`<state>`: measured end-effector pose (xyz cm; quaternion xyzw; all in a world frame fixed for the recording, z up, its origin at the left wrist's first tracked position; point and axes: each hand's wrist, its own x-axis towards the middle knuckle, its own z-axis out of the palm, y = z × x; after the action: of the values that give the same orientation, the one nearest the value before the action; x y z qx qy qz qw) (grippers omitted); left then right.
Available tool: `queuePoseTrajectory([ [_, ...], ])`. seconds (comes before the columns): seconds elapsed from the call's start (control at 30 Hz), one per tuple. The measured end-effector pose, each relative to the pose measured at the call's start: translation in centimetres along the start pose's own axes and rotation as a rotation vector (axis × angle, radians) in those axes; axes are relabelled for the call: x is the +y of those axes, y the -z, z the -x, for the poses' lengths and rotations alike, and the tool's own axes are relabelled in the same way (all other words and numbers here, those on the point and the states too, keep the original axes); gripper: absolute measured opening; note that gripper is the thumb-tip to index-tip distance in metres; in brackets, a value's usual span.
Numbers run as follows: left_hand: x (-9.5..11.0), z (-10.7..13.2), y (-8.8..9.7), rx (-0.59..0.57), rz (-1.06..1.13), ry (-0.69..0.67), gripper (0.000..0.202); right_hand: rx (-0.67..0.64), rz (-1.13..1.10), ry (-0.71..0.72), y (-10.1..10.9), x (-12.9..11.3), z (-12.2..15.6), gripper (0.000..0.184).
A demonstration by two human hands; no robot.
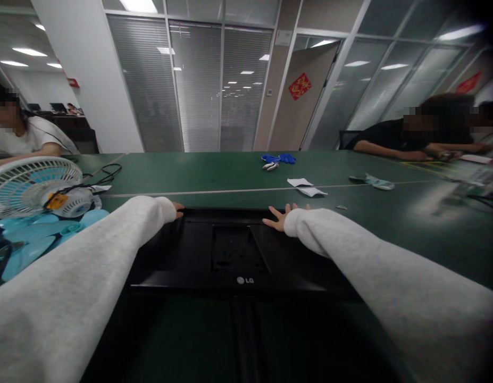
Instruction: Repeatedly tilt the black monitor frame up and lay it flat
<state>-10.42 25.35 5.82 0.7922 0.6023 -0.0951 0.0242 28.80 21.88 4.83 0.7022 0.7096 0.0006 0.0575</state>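
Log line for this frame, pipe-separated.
left hand: far edge of black LG panel, left part | right hand: same edge, spread open | left of panel: white fan | beyond: blue gloves

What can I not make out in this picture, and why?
In the head view:
Left hand: mostly hidden by left sleeve.
Black LG panel: right side partly covered by right sleeve.
Fan: cut off by the left edge.
Items at far right: too blurred to identify.

Long pale-grey sleeves (90, 255); snug cuffs (293, 222); bare hands (278, 219)
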Motion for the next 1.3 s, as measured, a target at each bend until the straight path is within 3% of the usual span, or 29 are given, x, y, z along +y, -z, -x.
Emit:
queuePoseTrajectory([
  [0.2,3.9,-0.2,-0.5,-0.026,-0.019,-0.047,0.043,-0.003,0.066,-0.020,-0.3,-0.2,-0.9,0.075],
  [0.3,5.3,0.4,-0.8,-0.022,-0.038,-0.044,0.045,0.054,0.094,0.091,-0.2,-0.3,-0.6,0.068],
  [0.4,5.8,1.0,-0.5,-0.002,-0.059,-0.061,0.045,0.125,0.109,0.285,-0.2,-1.3,-0.3,0.063],
  [0.53,6.2,1.8,0.0,0.058,-0.077,-0.131,0.049,0.118,0.093,0.458,-0.6,-3.2,-0.2,0.056],
  [0.7,7.0,2.4,-0.1,0.142,-0.085,-0.146,0.062,0.091,0.042,0.488,-0.9,-3.8,0.1,0.067],
  [0.87,7.3,2.1,-0.2,0.049,-0.050,-0.165,0.050,0.051,0.004,0.477,-0.4,-3.8,0.5,0.071],
  [0.97,6.5,1.9,0.7,-0.017,-0.050,-0.131,0.044,0.002,-0.024,0.480,0.7,-3.6,0.9,0.069],
  [1.1,5.5,3.0,3.3,-0.097,-0.070,-0.063,0.040,-0.129,-0.059,0.529,3.9,-2.5,2.7,0.068],
  [1.2,6.1,5.7,5.7,-0.105,-0.079,-0.074,0.043,-0.203,-0.070,0.562,6.6,-1.5,6.2,0.067],
  [1.3,8.0,10.3,7.5,-0.033,-0.080,-0.113,0.049,-0.251,-0.098,0.657,7.8,-0.8,11.1,0.063],
])
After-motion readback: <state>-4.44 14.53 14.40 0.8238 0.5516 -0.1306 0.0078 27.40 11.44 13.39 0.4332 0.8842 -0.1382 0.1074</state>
